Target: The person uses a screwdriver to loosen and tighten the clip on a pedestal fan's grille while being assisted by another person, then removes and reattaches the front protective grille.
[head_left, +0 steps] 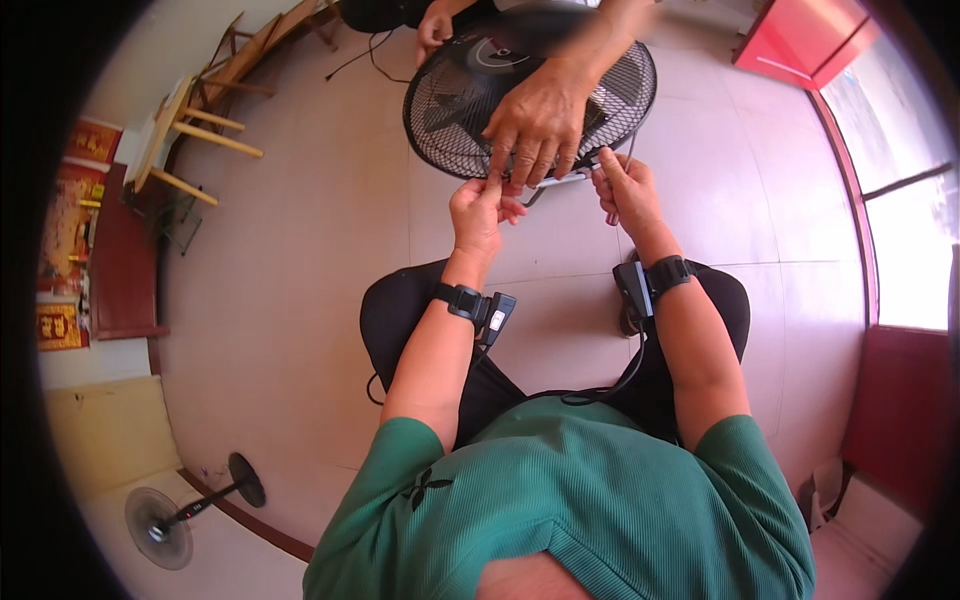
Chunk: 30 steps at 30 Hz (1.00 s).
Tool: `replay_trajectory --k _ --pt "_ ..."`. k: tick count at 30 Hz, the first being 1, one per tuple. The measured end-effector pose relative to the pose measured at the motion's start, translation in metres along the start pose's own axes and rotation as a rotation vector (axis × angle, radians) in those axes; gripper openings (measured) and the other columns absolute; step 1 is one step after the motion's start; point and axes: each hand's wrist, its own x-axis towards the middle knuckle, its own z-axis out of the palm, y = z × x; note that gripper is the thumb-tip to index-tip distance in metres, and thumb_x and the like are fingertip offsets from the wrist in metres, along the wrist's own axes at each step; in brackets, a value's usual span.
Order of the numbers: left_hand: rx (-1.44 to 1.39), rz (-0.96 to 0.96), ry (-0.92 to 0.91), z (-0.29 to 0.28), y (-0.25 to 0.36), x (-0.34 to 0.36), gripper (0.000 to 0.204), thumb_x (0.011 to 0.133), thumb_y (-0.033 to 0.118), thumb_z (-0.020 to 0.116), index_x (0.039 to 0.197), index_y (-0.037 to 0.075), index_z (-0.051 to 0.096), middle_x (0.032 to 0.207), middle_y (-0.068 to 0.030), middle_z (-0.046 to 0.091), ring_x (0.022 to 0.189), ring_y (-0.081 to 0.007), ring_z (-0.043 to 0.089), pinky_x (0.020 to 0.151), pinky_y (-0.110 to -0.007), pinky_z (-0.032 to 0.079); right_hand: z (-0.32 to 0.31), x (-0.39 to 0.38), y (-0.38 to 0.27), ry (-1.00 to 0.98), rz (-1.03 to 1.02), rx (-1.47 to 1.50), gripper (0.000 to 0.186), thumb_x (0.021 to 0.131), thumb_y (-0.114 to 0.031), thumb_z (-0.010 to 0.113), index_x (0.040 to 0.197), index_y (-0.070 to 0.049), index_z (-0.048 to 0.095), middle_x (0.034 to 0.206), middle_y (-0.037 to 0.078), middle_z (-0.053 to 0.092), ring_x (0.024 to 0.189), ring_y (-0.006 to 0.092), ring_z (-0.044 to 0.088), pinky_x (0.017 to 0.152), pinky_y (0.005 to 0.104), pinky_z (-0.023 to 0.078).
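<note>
A black fan with a mesh guard (450, 105) lies in front of me, tilted toward the floor. My left hand (480, 215) pinches at the near rim of the guard with thumb and forefinger, the other fingers loosely curled. At the rim's right side my right hand (628, 195) is closed round a slim thing with a reddish end (611, 218); most of it is hidden in the fingers. Between my hands a pale metal bar (565, 181) runs along the rim. Another person's hand (540, 120) presses on the guard, and their other hand (433, 30) holds its far left edge.
A dark cable (372, 52) trails on the floor left of the fan. Wooden stools (185, 130) lie at the left wall near a dark red cabinet (125, 260). A second standing fan (160, 528) is at lower left. A red box-like piece (795, 45) stands at far right.
</note>
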Motion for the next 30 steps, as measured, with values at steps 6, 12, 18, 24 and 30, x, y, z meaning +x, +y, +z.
replay_trajectory --k 6,12,18,24,30 --pt "0.150 -0.018 0.085 0.001 -0.002 -0.001 0.030 0.097 0.025 0.055 0.086 -0.003 0.054 0.071 -0.0141 0.062 0.049 -0.0216 0.062 0.038 -0.027 0.044 0.004 -0.004 -0.012 0.015 0.066 -0.031 0.039 0.095 -0.038 0.057 0.079 -0.003 0.050 0.059 -0.003 0.044 0.041 0.0036 0.032 0.035 0.0199 0.025" --pt "0.176 -0.005 0.108 0.003 -0.004 0.000 0.030 0.097 0.025 0.055 0.087 -0.003 0.053 0.071 -0.0146 0.061 0.050 -0.0238 0.063 0.039 -0.030 0.048 0.001 -0.001 -0.011 -0.007 0.054 0.053 0.044 0.092 -0.040 0.062 0.072 -0.002 0.052 0.054 -0.004 0.040 0.040 0.0046 0.031 0.035 0.0218 0.024" --pt "0.194 -0.030 0.140 0.007 -0.001 0.000 0.031 0.097 0.026 0.054 0.088 -0.004 0.053 0.070 -0.0153 0.061 0.050 -0.0253 0.063 0.039 -0.031 0.049 -0.005 0.005 -0.001 -0.051 0.042 0.114 0.034 0.095 -0.032 0.058 0.082 -0.001 0.051 0.063 0.000 0.047 0.044 0.0034 0.032 0.036 0.0188 0.024" --pt "0.188 -0.048 0.149 0.008 -0.001 -0.003 0.032 0.098 0.026 0.052 0.090 -0.005 0.052 0.069 -0.0159 0.060 0.049 -0.0258 0.063 0.038 -0.031 0.050 -0.006 -0.002 -0.001 -0.138 0.043 0.329 0.025 0.091 -0.022 0.063 0.087 0.002 0.055 0.071 0.004 0.053 0.049 0.0045 0.036 0.038 0.0197 0.026" --pt "0.194 -0.036 0.164 0.012 0.001 -0.005 0.031 0.098 0.025 0.051 0.090 -0.005 0.051 0.069 -0.0160 0.060 0.049 -0.0263 0.063 0.038 -0.032 0.050 -0.012 0.004 0.003 -0.157 0.023 0.333 0.023 0.090 -0.017 0.064 0.092 0.005 0.055 0.076 0.007 0.056 0.051 0.0048 0.039 0.038 0.0193 0.026"
